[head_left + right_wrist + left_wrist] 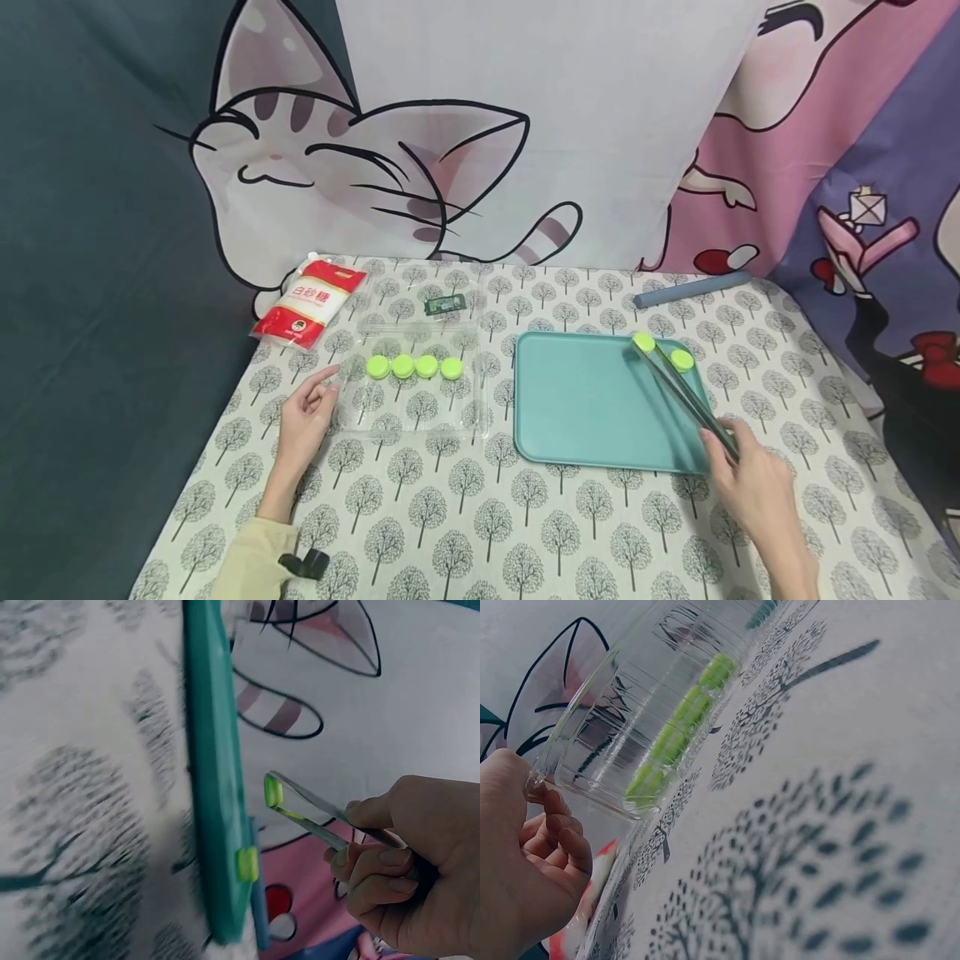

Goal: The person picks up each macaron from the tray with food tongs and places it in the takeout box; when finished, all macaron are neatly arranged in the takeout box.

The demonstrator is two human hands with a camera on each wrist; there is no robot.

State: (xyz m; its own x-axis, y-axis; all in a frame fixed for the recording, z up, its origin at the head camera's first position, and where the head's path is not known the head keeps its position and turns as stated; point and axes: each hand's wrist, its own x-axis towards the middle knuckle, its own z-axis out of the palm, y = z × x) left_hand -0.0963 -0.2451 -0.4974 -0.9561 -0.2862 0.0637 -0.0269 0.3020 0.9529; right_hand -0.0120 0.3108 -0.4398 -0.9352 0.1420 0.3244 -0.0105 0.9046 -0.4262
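Observation:
My right hand [757,492] grips metal tongs [319,829]. Between the tips of the tongs is a bright green round disc [273,790], held above the teal tray [585,408]. A second green disc [682,360] rests in the tray's far right part. My left hand [307,417] is at the left side of a clear plastic container [577,742]; in the left wrist view the thumb and a finger pinch its rim. Inside the container several green discs [403,366] stand in a row. The container's hinged lid lies folded back behind it.
A red and white bag [310,302] with Chinese lettering lies at the back left. On the clear lid is a small green card [446,304]. Behind the tray lies a blue-grey rod [692,289]. A cartoon curtain [600,125] hangs along the table's back edge.

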